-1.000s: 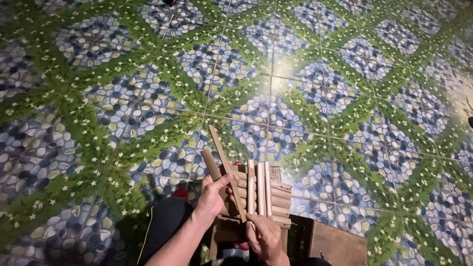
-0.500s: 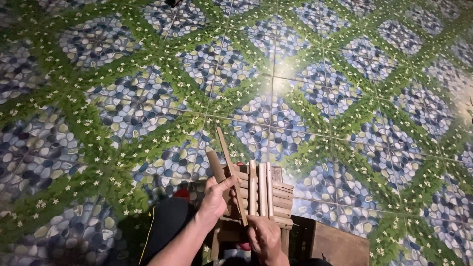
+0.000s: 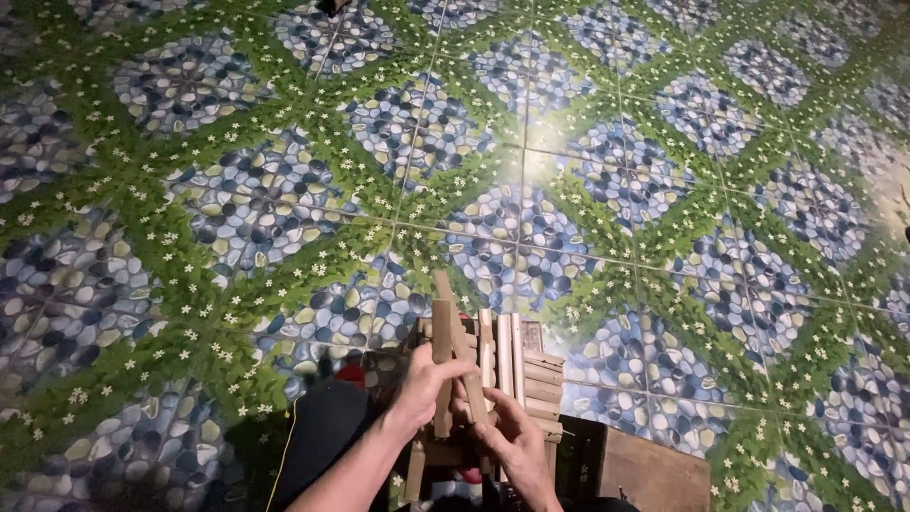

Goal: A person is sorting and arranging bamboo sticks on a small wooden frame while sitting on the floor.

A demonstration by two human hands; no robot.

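Pebble-patterned floor tiles (image 3: 284, 199); left hand (image 3: 428, 384) grips wooden slats (image 3: 453, 332), right hand (image 3: 512, 438) pinches them lower.

The lower ends of the wooden slats (image 3: 453, 341) are hidden behind the left hand (image 3: 427, 384) and right hand (image 3: 512, 444); both forearms and the dark box (image 3: 654, 465) are cut off by the bottom edge, and the slatted frame (image 3: 540, 384) is partly covered

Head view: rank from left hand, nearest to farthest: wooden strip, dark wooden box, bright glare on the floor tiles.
1. wooden strip: gripped in the left hand.
2. dark wooden box: lower right, behind the right hand.
3. bright glare: floor tiles, far up-right.
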